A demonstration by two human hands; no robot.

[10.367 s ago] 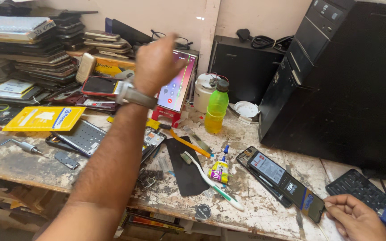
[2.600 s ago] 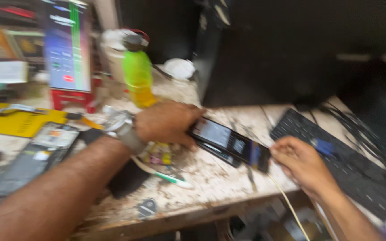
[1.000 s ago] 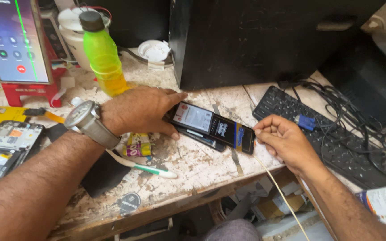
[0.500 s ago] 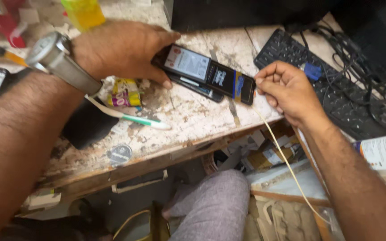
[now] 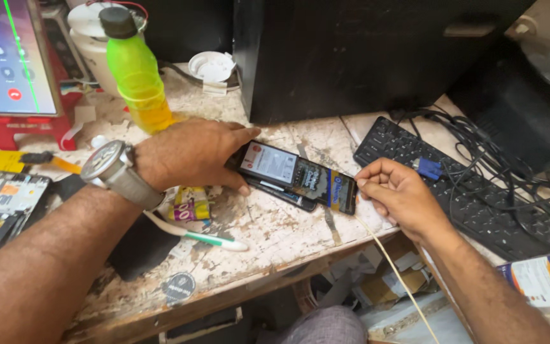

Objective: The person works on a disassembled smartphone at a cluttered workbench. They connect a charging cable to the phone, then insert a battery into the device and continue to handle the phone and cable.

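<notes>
Here, line by line:

Left hand: the left hand (image 5: 192, 156) lies palm-down over one end of the opened phone (image 5: 297, 178), fingers curled round its edge and thumb tip pressed to the bench beside it, steadying it; a silver wristwatch (image 5: 114, 172) sits on the wrist.

Right hand: the right hand (image 5: 402, 194) has thumb and fingertips pinched together at the phone's other end, closed on the tip of a thin cream cable (image 5: 393, 264) that drops away over the bench edge.

Phone: it lies flat on the worn white workbench (image 5: 275, 229), back cover off, with a white-labelled battery and dark boards exposed, just in front of the black computer tower (image 5: 351, 57).

Under the phone: a slim dark strip lies beside and partly beneath it; what it is I cannot tell.

Near the left hand: a small yellow sachet (image 5: 191, 204) and a white-and-green pen (image 5: 205, 237) lie just below the wrist; a green-yellow drink bottle (image 5: 136, 70) stands behind.

Far left: a lit smartphone (image 5: 11, 57) leans on a red stand (image 5: 23, 130); another dismantled phone (image 5: 1, 204) lies flat at the edge.

Right side: a black keyboard (image 5: 472, 191) with a blue plug (image 5: 429, 169) and tangled black cables on it.
</notes>
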